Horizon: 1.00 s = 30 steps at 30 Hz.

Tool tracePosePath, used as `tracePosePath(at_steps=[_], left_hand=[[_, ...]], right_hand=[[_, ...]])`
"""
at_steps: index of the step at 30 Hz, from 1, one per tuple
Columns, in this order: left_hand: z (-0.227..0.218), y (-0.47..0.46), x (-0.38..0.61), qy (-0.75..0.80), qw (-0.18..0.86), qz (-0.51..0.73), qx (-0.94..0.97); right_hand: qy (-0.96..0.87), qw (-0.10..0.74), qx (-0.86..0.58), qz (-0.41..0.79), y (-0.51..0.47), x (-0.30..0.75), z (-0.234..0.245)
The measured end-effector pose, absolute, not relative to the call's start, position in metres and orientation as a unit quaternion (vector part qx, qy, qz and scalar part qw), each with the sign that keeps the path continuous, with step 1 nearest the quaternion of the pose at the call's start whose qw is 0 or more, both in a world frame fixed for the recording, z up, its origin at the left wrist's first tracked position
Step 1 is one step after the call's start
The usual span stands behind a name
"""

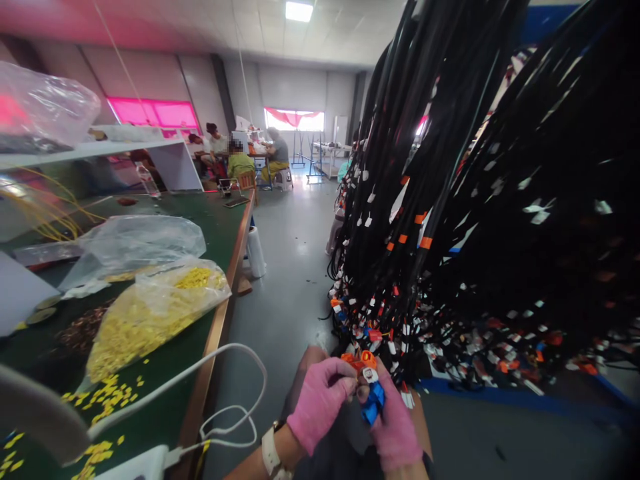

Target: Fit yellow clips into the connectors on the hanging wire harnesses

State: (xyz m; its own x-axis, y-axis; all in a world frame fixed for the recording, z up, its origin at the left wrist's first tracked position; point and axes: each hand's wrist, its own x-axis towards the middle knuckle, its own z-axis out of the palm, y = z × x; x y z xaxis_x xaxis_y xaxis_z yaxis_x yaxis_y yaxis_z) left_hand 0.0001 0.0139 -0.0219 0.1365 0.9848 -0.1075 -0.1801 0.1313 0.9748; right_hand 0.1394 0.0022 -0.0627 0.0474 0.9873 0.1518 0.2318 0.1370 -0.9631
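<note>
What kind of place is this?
Probably a factory workshop: lots of black cables hang together, a bag of yellow pieces lies on a green bench, and people sit farther back.

No text can be read; the white tags point(371, 198) seem too small.

Low in the middle of my feed the left hand point(317, 403) and the right hand point(399, 430) meet at the connectors point(371, 402), just before the lower ends of the cables point(395, 153) that hang all down my right side. Over on my left runs the bench point(219, 233), a bag point(155, 313) lying near its right edge, loose bits point(116, 398) in front, a second bag point(150, 233) behind, and farther back a bottle point(147, 181) by the shelf point(127, 151). Between bench and cables I've got floor point(295, 287), a roll point(255, 253) beside the bench, people point(240, 165) at the far end.
</note>
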Motion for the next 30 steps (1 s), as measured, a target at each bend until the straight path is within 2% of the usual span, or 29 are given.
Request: tracePosePath(at_steps=[5,10,21,30], left_hand=[[-0.023,0.012,-0.002,0.421,0.571,0.531,0.464],[-0.026,0.009,0.000,0.384,0.613,0.544,0.425],[-0.021,0.011,0.000,0.393,0.620,0.546,0.404],[-0.021,0.010,0.000,0.376,0.640,0.547,0.388]], right_hand=[[-0.591,0.483,-0.529,0.371,0.002,0.137,-0.075],[-0.601,0.488,-0.538,0.332,-0.002,0.128,-0.080],[-0.676,0.468,-0.514,0.243,-0.004,0.130,-0.074],[-0.664,0.478,-0.523,0.240,-0.007,0.130,-0.080]])
